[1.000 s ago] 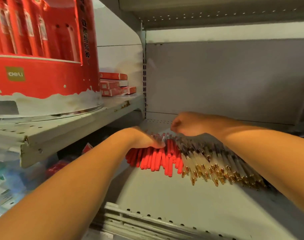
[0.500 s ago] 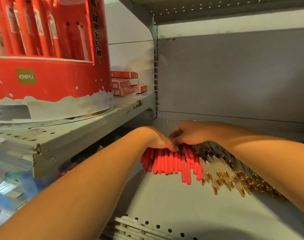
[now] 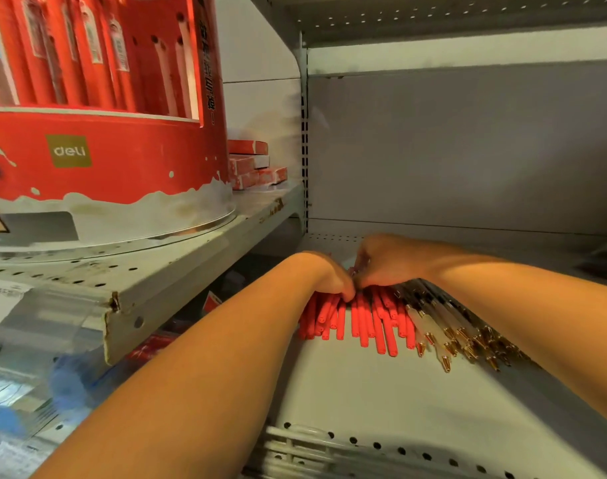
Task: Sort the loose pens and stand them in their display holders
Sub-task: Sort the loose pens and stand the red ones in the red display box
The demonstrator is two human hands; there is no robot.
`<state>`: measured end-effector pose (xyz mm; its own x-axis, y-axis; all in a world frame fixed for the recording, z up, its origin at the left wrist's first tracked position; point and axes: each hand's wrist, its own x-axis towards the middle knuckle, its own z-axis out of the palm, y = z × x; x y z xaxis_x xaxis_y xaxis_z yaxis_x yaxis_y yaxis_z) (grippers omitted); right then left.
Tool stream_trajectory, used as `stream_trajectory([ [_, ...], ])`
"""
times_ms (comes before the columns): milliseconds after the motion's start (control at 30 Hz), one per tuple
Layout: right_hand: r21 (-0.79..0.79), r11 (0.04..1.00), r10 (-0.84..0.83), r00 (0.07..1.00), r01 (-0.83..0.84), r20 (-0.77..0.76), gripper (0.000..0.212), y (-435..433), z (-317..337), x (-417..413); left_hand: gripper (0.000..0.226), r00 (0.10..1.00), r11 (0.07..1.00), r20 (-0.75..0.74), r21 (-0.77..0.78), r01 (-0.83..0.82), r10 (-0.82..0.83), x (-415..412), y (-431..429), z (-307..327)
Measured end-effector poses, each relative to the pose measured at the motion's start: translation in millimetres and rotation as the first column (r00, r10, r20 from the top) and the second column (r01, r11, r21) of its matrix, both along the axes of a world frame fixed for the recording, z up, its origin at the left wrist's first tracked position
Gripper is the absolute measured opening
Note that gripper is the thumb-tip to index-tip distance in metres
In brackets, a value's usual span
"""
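A row of red pens (image 3: 362,321) lies flat on the grey shelf (image 3: 364,392), ends pointing at me. To their right lie several clear pens with gold tips (image 3: 450,335). My left hand (image 3: 326,274) rests on the far ends of the red pens at the left, fingers curled onto them. My right hand (image 3: 386,261) presses down beside it, fingers bent over the far ends of the red pens, thumb side touching my left hand. A round red "deli" display holder (image 3: 98,140) with upright red pens stands on the higher shelf at the left.
Small red boxes (image 3: 255,165) are stacked behind the display holder. The higher shelf's dented front edge (image 3: 122,323) juts out at the left of my left forearm. A perforated shelf lip (image 3: 329,444) runs along the near edge. Clear packaged goods lie at the lower left.
Both hands have drawn together over the far ends of the red pens. The red pens now lie more closely bunched and the camera has moved nearer.
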<state>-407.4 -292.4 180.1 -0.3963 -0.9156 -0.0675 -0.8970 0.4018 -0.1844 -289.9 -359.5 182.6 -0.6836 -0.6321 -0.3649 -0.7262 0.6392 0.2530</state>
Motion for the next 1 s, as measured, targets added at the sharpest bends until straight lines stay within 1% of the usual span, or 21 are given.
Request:
stream_trajectory([
  [133, -0.039, 0.997, -0.063, 0.997, 0.065, 0.051, 0.026, 3, -1, 2, 0.021, 1.0, 0.999, -0.003, 0.033, -0.027, 0.027, 0, 3, 0],
  [167, -0.037, 0.996, -0.075, 0.995, 0.078, 0.069, 0.026, 3, -2, 3, 0.021, 0.999, 0.999, -0.009, 0.028, -0.031, 0.031, 0, 6, 1],
  [267, -0.036, 0.993, -0.106, 0.985, 0.111, 0.135, 0.031, 5, -4, 3, 0.022, 1.0, 0.998, -0.017, -0.06, 0.008, -0.009, -3, 9, 0],
  [367, -0.048, 0.988, -0.136, 0.97, 0.148, 0.203, 0.037, 7, -3, 2, 0.014, 1.0, 0.999, -0.006, -0.042, 0.002, -0.003, -4, 13, -1],
  [433, -0.081, 0.983, -0.143, 0.96, 0.166, 0.239, 0.035, 7, -4, 0, 0.021, 1.0, 0.998, 0.018, -0.054, -0.021, 0.022, -4, 14, -2],
  [467, -0.099, 0.979, -0.146, 0.956, 0.176, 0.256, 0.032, 8, -4, 0, 0.022, 0.999, 0.998, 0.025, -0.063, -0.023, 0.024, -4, 14, -2],
  [533, -0.14, 0.969, -0.159, 0.945, 0.205, 0.285, 0.026, 9, -4, 0, 0.018, 1.0, 0.991, 0.011, -0.13, 0.002, 0.0, -5, 15, -3],
  [600, -0.195, 0.952, -0.168, 0.934, 0.237, 0.317, 0.022, 10, -3, 0, 0.031, 1.0, 0.978, 0.009, -0.208, 0.008, -0.006, -6, 14, -5],
  [633, -0.224, 0.941, -0.166, 0.922, 0.254, 0.349, 0.019, 11, -3, 0, 0.028, 1.0, 0.972, 0.017, -0.235, 0.002, 0.002, -7, 12, -7],
  [700, -0.27, 0.916, -0.147, 0.874, 0.297, 0.463, 0.014, 12, -1, -1, 0.008, 0.999, 0.97, 0.003, -0.241, -0.036, 0.038, -7, 10, -8],
  [733, -0.286, 0.902, -0.135, 0.841, 0.323, 0.524, 0.012, 13, 0, -2, 0.006, 0.998, 0.973, -0.02, -0.221, -0.065, 0.062, -7, 7, -9],
  [800, -0.313, 0.876, -0.108, 0.782, 0.367, 0.614, 0.013, 16, 2, -1, 0.011, 0.99, 0.976, -0.087, -0.182, -0.123, 0.109, -5, 4, -10],
  [933, -0.367, 0.829, -0.032, 0.693, 0.421, 0.72, 0.014, 22, 11, 1, 0.012, 0.968, 0.974, -0.193, -0.127, -0.187, 0.16, 2, 2, -5],
  [1000, -0.403, 0.807, 0.016, 0.667, 0.431, 0.745, 0.01, 27, 19, 2, 0.012, 0.94, 0.975, -0.283, -0.053, -0.215, 0.192, 5, 0, -1],
])
